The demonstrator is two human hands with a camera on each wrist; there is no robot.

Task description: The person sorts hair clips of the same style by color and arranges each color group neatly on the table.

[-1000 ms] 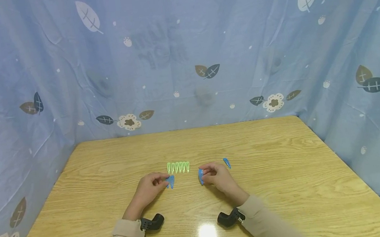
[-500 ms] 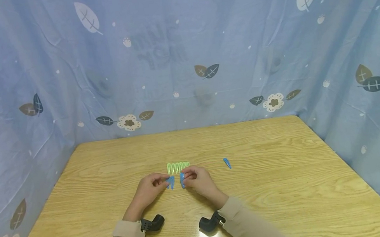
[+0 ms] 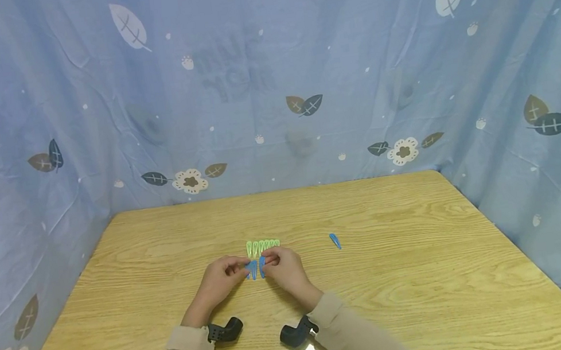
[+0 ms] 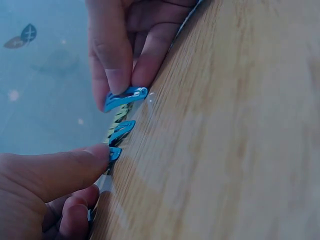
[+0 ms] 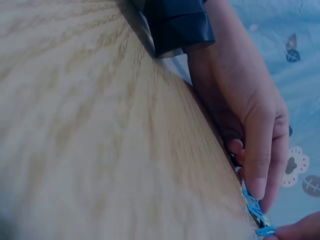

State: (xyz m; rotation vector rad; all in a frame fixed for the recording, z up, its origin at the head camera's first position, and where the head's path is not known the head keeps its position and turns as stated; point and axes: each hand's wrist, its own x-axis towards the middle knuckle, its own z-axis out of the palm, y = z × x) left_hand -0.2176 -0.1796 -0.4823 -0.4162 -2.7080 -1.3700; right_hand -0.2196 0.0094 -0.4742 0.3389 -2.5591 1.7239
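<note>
Blue snap hair clips lie in the middle of the wooden table, just in front of a row of several green snap hair clips [image 3: 255,248]. My left hand [image 3: 221,279] pinches the leftmost blue hair clip [image 4: 114,154] with thumb and forefinger, partly covering it. A second blue hair clip [image 4: 123,130] lies right beside it, between the two hands. In my right hand [image 3: 287,269], thumb and fingers grip another blue hair clip [image 4: 126,98], upright in the head view and close to the second one. The right fingertips overlap the near ends of the green row.
One loose blue hair clip [image 3: 335,241] lies slanted to the right of the hands. Each wrist wears a black camera mount [image 3: 225,330]. Beyond the wooden table [image 3: 425,262] hangs a blue patterned curtain [image 3: 268,159] on the back and sides.
My right hand has moved left with its blue hair clip, closing the gap to the blue clips by the left hand. The left hand has stayed in place.
</note>
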